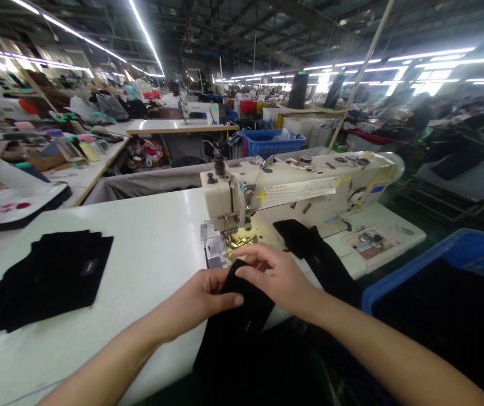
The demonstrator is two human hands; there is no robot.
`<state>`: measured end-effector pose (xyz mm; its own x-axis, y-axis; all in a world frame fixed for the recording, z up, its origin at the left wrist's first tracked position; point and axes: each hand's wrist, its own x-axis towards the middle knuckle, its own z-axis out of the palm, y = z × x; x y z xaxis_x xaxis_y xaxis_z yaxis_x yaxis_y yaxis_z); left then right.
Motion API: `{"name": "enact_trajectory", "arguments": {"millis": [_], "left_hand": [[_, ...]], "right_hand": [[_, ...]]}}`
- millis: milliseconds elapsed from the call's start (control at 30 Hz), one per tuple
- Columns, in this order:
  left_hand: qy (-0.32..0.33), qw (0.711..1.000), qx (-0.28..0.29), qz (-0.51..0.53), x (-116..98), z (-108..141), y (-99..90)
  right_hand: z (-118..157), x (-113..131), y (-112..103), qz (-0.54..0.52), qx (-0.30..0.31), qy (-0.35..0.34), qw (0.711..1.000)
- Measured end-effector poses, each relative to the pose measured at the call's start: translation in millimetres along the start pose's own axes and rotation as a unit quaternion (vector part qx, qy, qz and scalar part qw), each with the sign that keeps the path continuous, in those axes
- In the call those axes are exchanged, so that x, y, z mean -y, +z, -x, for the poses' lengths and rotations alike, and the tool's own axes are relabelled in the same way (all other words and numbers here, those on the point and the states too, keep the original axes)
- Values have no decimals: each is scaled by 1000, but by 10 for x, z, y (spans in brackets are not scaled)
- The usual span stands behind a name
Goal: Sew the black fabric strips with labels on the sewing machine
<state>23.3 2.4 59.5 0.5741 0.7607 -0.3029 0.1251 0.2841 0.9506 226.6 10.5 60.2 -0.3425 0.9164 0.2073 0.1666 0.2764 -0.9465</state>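
A black fabric piece (pixel 242 316) hangs over the front edge of the white sewing table (pixel 149 225), pinched at its top between both hands. My left hand (pixel 203 296) grips its left side, thumb on top. My right hand (pixel 273 276) holds the upper right part, thumb and fingers pressed together. Just beyond the fingers is the needle area of a cream sewing machine (pixel 301 180), with its lamp lit. Another black piece (pixel 318 256) lies right of the needle area, partly under the machine arm. A stack of black pieces (pixel 60 276) rests on the table at the left.
At the lower right stands a blue bin (pixel 457 242) with dark fabric inside. Part of a white machine (pixel 13 180) occupies the far left. Behind are a blue basket (pixel 271 144), thread cones (pixel 299 90) and another sewing table (pixel 174 126).
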Motion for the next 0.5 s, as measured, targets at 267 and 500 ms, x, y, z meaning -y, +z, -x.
{"name": "enact_trajectory", "arguments": {"millis": [267, 500], "left_hand": [[23, 940, -290, 180, 77, 86, -169], [-67, 976, -200, -48, -97, -7, -669]], "right_hand": [[427, -295, 284, -243, 90, 262, 929], [720, -510, 488, -252, 128, 342, 896]]}}
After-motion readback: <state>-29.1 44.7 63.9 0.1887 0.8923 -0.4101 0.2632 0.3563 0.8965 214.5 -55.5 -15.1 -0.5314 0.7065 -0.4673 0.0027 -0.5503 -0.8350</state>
